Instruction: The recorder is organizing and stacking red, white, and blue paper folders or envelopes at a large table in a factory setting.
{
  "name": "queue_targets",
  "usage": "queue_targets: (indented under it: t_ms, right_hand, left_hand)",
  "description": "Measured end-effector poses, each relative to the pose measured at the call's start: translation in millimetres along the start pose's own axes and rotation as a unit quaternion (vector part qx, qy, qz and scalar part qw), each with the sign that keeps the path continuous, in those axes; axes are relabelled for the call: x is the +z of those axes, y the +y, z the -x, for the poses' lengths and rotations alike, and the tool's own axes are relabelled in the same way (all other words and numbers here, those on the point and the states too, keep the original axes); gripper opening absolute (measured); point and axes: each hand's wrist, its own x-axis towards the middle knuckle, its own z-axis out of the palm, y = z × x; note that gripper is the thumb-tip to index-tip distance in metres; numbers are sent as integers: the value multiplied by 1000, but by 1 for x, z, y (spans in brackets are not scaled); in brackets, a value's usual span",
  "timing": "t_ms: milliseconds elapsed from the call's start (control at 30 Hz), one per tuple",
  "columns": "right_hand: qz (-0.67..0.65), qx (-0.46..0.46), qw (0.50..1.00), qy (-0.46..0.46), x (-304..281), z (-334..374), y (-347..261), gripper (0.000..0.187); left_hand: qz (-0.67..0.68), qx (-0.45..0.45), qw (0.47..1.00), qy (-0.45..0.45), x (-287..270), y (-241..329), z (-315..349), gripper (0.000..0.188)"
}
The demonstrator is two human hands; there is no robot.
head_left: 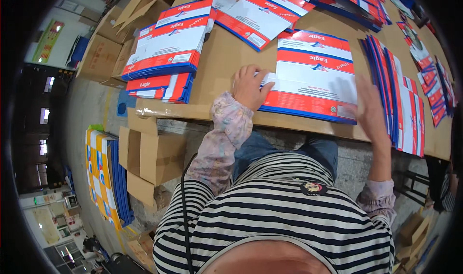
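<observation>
A flat-folded red, white and blue carton (313,83) lies in front of me at the table's near edge. My left hand (248,88) grips its left side, fingers curled and thumb pressing by a small white flap. At the carton's right edge is my right hand (370,111), smeared by motion, with its fingers pointing away from me. Whether those fingers touch the carton or hold anything I cannot make out.
Stacked flat cartons (169,45) stand on the left, with loose ones (263,16) at the back. A leaning row of cartons (393,95) lies on the right of the brown table (217,57). Open cardboard boxes (154,153) and a yellow-white checked stack (101,177) are on the floor to the left.
</observation>
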Motion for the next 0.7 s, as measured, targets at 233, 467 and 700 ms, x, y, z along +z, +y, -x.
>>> queue_targets:
  t_ms: [233,467,700]
  right_hand:
    - [11,-135,982,-130,52,-14,-57,87]
    - [-8,-136,981,-139,52,-22,-56,82]
    - [70,-135,984,-94,60,-10,-61,74]
  left_hand:
    - [18,7,1000,1,-5,2,-3,32]
    - [10,24,999,19,-9,-2,-5,33]
    - [10,40,999,27,-6,-1,-8,36]
